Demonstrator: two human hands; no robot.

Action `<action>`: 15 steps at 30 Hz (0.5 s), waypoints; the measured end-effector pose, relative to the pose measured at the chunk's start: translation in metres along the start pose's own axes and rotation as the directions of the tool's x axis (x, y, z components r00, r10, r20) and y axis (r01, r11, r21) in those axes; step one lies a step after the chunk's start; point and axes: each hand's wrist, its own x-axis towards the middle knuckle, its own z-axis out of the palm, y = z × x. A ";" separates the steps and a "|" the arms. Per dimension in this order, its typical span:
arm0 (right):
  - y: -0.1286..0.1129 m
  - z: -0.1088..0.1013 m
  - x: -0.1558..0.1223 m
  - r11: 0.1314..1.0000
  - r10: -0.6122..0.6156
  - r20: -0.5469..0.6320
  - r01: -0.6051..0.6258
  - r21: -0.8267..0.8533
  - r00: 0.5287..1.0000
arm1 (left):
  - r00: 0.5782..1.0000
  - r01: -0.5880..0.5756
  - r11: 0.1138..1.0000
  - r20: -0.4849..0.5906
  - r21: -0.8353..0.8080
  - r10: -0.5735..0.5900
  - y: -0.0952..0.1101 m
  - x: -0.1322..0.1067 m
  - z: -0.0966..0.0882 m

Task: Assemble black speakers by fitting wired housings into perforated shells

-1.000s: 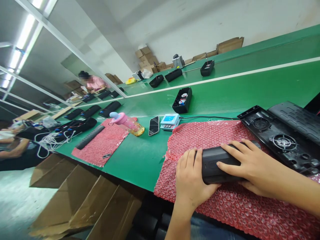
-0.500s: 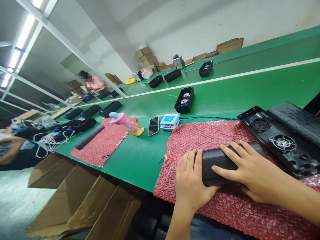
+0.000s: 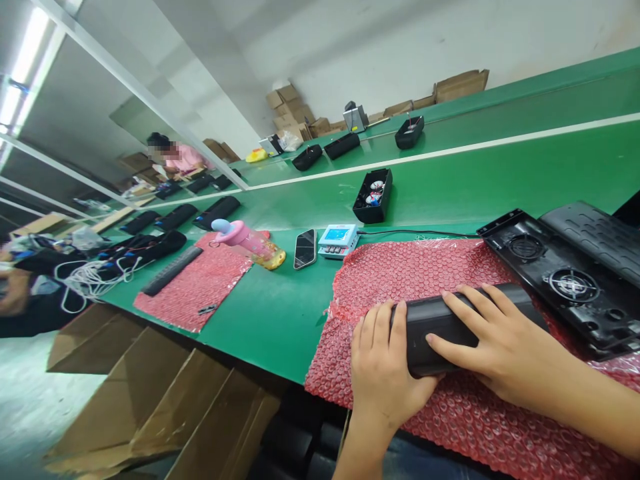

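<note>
A long black speaker body lies on a red bubble-wrap sheet at the near edge of the green bench. My left hand cups its left end, fingers curled up against the end face. My right hand lies over its top, fingers spread and pressing down. Both hands hold the speaker body against the sheet.
Black speaker panels with round drivers lie at the right. Behind the sheet are a small blue-screen meter, a phone and a pink bottle. An open black housing stands farther back. Cardboard leans below the bench. Other people work at the left.
The speaker body has slid slightly to the right under my hands, with more of its right end showing. The view has shifted a little; my hands keep the same hold.
</note>
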 end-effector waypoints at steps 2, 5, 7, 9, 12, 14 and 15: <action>0.000 0.000 0.000 1.000 0.003 0.006 -0.003 0.006 1.000 | 1.000 0.008 1.000 -0.006 -0.009 -0.008 0.000 0.001 0.000; 0.000 -0.001 0.001 1.000 0.005 0.047 -0.005 0.001 0.999 | 1.000 0.018 0.999 0.009 -0.043 -0.018 -0.001 0.004 0.001; 0.000 -0.002 0.003 1.000 0.009 0.075 -0.009 -0.003 0.997 | 0.999 0.020 0.998 0.027 -0.061 -0.018 -0.002 0.006 0.001; 0.001 -0.004 0.006 1.000 0.013 0.085 -0.013 -0.001 0.996 | 0.999 0.020 0.997 0.043 -0.071 -0.017 -0.003 0.008 0.000; 0.001 -0.006 0.008 1.000 0.015 0.072 -0.016 0.010 0.997 | 0.998 0.023 0.997 0.060 -0.080 -0.018 -0.004 0.009 0.000; 0.001 -0.006 0.008 1.000 0.018 0.068 -0.019 0.015 0.998 | 0.998 0.022 0.996 0.064 -0.081 -0.017 -0.004 0.009 0.000; 0.001 -0.006 0.008 1.000 0.019 0.071 -0.020 0.016 0.997 | 0.998 0.022 0.997 0.064 -0.079 -0.017 -0.004 0.009 0.000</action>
